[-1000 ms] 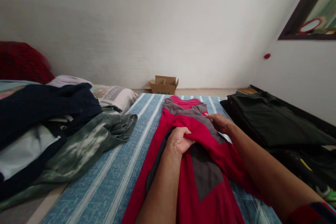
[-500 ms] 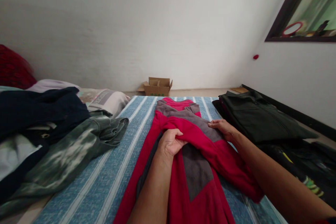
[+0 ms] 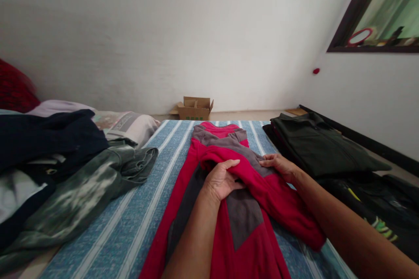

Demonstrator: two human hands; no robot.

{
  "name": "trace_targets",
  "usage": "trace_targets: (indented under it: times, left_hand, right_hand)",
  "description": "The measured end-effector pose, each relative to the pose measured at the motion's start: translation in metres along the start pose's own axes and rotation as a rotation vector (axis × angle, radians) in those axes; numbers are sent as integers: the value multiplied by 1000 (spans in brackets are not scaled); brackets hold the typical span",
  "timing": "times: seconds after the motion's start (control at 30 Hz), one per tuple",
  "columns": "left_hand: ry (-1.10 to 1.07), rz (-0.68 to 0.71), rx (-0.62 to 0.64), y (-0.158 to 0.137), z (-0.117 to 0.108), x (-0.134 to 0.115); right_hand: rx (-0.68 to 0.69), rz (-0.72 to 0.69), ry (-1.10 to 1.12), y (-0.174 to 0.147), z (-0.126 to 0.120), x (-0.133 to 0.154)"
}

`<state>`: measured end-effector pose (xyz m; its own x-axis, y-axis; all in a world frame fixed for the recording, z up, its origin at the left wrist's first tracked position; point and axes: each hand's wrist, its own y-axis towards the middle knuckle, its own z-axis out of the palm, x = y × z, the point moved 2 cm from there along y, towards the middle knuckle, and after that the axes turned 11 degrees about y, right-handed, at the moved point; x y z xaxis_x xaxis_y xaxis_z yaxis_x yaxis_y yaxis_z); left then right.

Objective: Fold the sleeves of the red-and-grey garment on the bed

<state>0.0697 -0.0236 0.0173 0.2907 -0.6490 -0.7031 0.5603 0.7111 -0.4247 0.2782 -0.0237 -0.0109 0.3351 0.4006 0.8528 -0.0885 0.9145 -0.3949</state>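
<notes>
Red and grey garment (image 3: pixel 229 222) lies lengthwise at centre frame on the blue striped bedspread (image 3: pixel 131 226), one red sleeve (image 3: pixel 278 200) folded diagonally across it toward lower right. Left hand (image 3: pixel 221 179), centre frame, fingers curled around the folded sleeve edge with thumb on top; right hand (image 3: pixel 278 165), just to its right, rests flat with fingers extended on the grey shoulder panel. Dark green folded garment (image 3: pixel 321 148) at right of frame, loose clothing pile (image 3: pixel 65 165) at left, cardboard box (image 3: pixel 194 108) on floor at upper centre.
</notes>
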Motion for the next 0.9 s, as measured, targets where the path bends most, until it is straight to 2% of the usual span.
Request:
trace_targets:
  times: [0.17,0.33,0.53,0.63,0.77,0.83,0.9]
  left_hand:
    - [81,37,30,6,0,8]
    - [38,52,74,10,-3,9]
    - [53,68,85,9,-2,7]
    - [78,65,73,9,-1,6]
    - [78,67,59,9,1,3]
    - [91,65,62,8,2,2]
    - [148,59,65,7,1,1]
  right_hand:
    - [-45,-19,-13,-3,3,1]
    - [-115,-44,-66,-3,3,2]
    - [-263,-141,-270,-17,-12,7]
    - [-367,-208,-384,-42,-26,6]
    - [-576,-311,-718,-94,-51,-4]
    - [-658,-302,-824,-119,-61,-15]
    - [-716,-263,-813,-139,-68,-30]
